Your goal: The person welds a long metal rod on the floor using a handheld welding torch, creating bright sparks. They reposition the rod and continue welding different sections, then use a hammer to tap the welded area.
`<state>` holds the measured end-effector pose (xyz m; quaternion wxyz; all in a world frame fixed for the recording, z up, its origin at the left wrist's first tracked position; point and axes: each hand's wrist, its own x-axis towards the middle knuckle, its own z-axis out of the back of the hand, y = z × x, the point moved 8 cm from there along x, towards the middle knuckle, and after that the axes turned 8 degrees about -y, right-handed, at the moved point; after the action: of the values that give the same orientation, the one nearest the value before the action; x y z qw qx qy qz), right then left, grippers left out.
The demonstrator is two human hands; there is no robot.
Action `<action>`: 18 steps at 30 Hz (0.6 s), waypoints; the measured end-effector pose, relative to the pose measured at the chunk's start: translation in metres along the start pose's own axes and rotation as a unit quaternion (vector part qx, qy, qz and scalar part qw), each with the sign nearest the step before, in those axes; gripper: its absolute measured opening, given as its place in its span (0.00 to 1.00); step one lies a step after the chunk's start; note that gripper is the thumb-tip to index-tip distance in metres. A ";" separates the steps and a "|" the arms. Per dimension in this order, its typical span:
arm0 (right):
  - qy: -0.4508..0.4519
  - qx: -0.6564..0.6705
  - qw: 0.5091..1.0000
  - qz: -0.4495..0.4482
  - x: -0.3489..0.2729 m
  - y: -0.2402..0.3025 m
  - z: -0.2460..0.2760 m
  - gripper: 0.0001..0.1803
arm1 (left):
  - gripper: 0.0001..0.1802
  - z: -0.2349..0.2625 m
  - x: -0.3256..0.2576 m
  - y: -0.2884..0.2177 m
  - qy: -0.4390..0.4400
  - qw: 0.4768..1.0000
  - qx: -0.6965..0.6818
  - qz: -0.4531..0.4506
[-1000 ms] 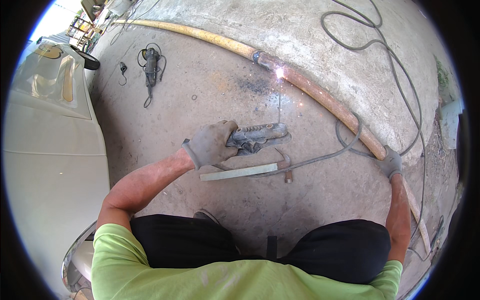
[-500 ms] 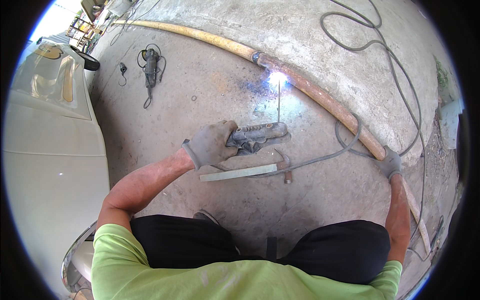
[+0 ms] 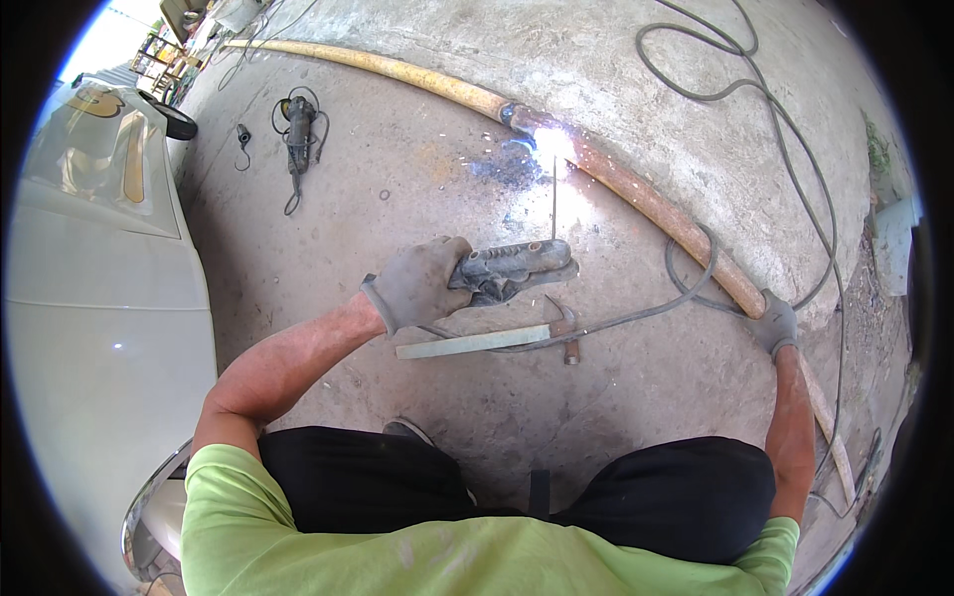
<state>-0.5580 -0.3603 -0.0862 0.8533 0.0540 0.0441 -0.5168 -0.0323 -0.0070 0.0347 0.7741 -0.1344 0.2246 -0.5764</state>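
Gloved in grey, my left hand [image 3: 422,283] grips a black welding electrode holder [image 3: 517,260]. A thin welding rod [image 3: 555,204] stands out from the holder toward a long metal pipe [image 3: 646,199]. At the rod's far tip a bright arc [image 3: 553,147] glares against the pipe, hiding that spot, with sparks around it. My right hand [image 3: 774,325], also gloved, is closed around the pipe at its near right stretch. A claw hammer [image 3: 477,344] with a pale handle lies on the ground just below the electrode holder.
An angle grinder [image 3: 299,134] lies at the upper left, beside a small black clamp-like piece [image 3: 243,136]. A white car [image 3: 109,328] fills the left side. Dark cable [image 3: 780,109] loops over the concrete floor [image 3: 368,228] on the right and passes around the pipe.
The arc is larger and brighter, with more sparks scattered around it. The electrode holder has shifted very slightly toward the pipe. My right hand stays in place on the pipe.
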 end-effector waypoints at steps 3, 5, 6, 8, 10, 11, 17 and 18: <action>-0.001 -0.001 1.000 0.002 0.002 -0.002 -0.004 0.27 | 0.25 0.001 0.000 0.000 -0.001 1.000 0.007 0.000; 0.003 -0.006 1.000 -0.004 0.002 -0.002 -0.005 0.27 | 0.25 0.003 0.000 -0.001 -0.005 1.000 0.012 0.008; 0.002 -0.006 1.000 -0.003 0.002 -0.002 -0.004 0.27 | 0.25 0.004 0.000 -0.003 -0.010 1.000 0.012 0.014; 0.002 -0.006 1.000 -0.002 0.000 0.000 -0.001 0.27 | 0.24 0.005 0.001 -0.006 -0.012 1.000 0.016 0.019; -0.002 -0.007 1.000 -0.002 0.000 -0.005 -0.003 0.27 | 0.24 0.005 0.002 -0.008 -0.006 1.000 0.023 0.019; -0.003 -0.005 1.000 0.001 0.001 -0.004 -0.004 0.27 | 0.24 0.006 0.002 -0.007 -0.013 1.000 0.017 0.013; 0.007 -0.009 1.000 -0.009 0.001 0.000 -0.001 0.27 | 0.24 0.004 0.003 -0.002 -0.021 1.000 0.001 0.001; 0.006 -0.007 1.000 -0.007 0.001 0.001 0.000 0.26 | 0.24 0.004 0.003 -0.002 -0.024 1.000 0.007 -0.002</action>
<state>-0.5570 -0.3604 -0.0862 0.8497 0.0508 0.0528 -0.5222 -0.0312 -0.0109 0.0384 0.7792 -0.1435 0.2018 -0.5758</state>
